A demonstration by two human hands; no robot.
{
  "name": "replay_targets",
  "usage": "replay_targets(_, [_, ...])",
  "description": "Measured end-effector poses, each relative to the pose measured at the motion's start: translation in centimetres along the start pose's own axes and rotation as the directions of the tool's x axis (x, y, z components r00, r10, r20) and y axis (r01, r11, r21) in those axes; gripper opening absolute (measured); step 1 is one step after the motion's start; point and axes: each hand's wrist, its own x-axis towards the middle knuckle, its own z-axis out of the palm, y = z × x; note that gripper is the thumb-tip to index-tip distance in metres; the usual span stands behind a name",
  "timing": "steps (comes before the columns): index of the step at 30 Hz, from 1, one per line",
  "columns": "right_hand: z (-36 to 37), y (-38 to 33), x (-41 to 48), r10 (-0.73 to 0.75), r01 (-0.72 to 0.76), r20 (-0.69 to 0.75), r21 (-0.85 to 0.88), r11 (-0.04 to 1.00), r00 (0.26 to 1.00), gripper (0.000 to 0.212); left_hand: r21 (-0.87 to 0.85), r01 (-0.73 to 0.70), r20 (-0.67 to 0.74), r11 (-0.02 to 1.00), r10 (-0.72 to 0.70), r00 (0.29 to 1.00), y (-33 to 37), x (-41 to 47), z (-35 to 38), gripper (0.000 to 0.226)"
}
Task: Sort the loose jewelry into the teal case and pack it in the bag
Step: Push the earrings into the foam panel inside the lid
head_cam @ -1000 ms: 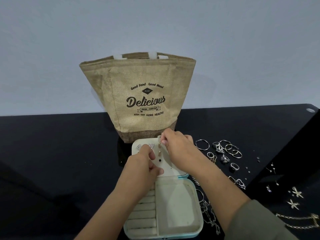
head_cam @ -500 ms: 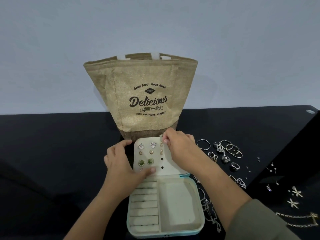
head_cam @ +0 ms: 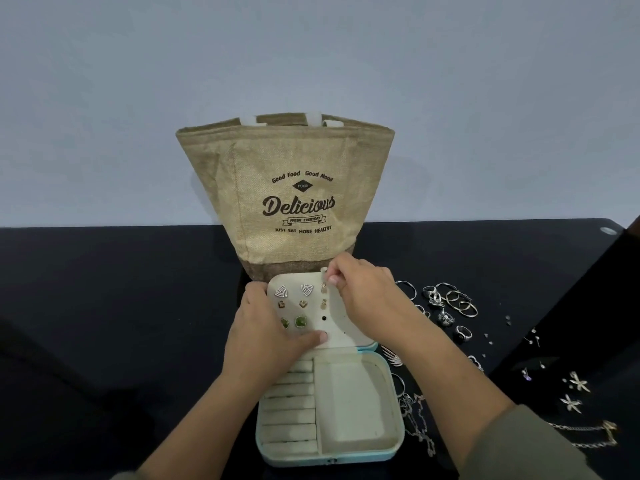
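The teal case [head_cam: 360, 453] lies open on the black table, cream-lined, with ring rolls on its left and a bare compartment on its right. Its earring panel [head_cam: 341, 315] stands upright, carrying several stud earrings. My left hand [head_cam: 266, 336] grips the panel's left edge, thumb pressed on its lower front. My right hand [head_cam: 363, 292] pinches the panel's top edge near a small gold earring [head_cam: 324, 288]. The burlap bag [head_cam: 294, 202], printed "Delicious", stands open behind the case. Loose rings [head_cam: 450, 299] lie to the right.
Chains [head_cam: 417, 417] lie against the case's right side. Small studs [head_cam: 533, 339], star-shaped pieces [head_cam: 575, 391] and a gold chain [head_cam: 588, 434] are scattered at far right on the table [head_cam: 121, 306]. A pale wall rises behind the bag.
My left hand has moved from the front of the panel to its left edge, uncovering the studs. My right hand stays at the panel's top.
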Motion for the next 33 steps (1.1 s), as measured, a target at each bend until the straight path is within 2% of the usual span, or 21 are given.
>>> replay_targets(3, [-1.5, -1.1, -1.4, 0.003, -0.003, -0.014, 0.048, 0.999, 1.0, 0.015, 0.033, -0.071, -0.072, 0.997, 0.073, 0.995, 0.3, -0.8, -0.2, 0.093])
replay_targets(8, [-3.7, -2.9, -3.9, 0.077, -0.068, -0.046, 0.174, 0.982, 0.996, 0.013, 0.004, -0.069, -0.18, 0.998, 0.069, 0.981, 0.1, -3.0, -0.1, 0.086])
replay_targets(10, [-4.1, -3.2, -4.5, 0.145, -0.141, -0.008, 0.189, 0.972, 0.989, 0.013, 0.011, -0.077, -0.244, 0.997, 0.077, 0.967, -0.2, -3.8, 0.0, 0.082])
replay_targets(14, [-4.0, -2.9, -4.2, 0.281, -0.306, 0.168, 0.153, 0.94, 0.945, 0.015, 0.092, -0.175, -0.373, 0.98, 0.197, 0.907, -0.6, -4.3, 0.2, 0.078])
replay_targets(16, [-3.7, -2.6, -3.4, 0.323, -0.376, 0.296, 0.144, 0.915, 0.899, 0.02, 0.164, -0.285, -0.459, 0.944, 0.329, 0.825, -0.6, -4.2, 0.3, 0.073])
replay_targets(18, [-3.6, -2.4, -2.5, 0.338, -0.412, 0.416, 0.1, 0.906, 0.844, 0.02, 0.323, -0.432, -0.502, 0.842, 0.54, 0.676, -0.9, -4.2, 0.5, 0.061])
replay_targets(20, [-3.4, -2.3, -1.5, 0.342, -0.427, 0.492, 0.068, 0.902, 0.801, 0.017, 0.485, -0.513, -0.473, 0.709, 0.705, 0.528, -1.1, -4.2, 0.7, 0.05])
replay_targets(22, [-2.9, -2.1, -0.9, 0.337, -0.434, 0.533, 0.062, 0.899, 0.776, 0.014, 0.561, -0.511, -0.446, 0.651, 0.758, 0.476, -1.4, -4.1, 0.8, 0.049])
replay_targets(27, [-1.1, -1.5, -0.7, 0.29, -0.377, 0.526, 0.065, 0.924, 0.8, 0.012, 0.602, -0.474, -0.396, 0.642, 0.757, 0.52, -1.7, -4.1, 0.9, 0.065])
replay_targets(33, [-0.5, -1.1, -1.1, 0.297, -0.407, 0.505, 0.121, 0.905, 0.81, 0.01, 0.589, -0.473, -0.368, 0.655, 0.738, 0.566, -1.5, -4.0, 1.0, 0.063])
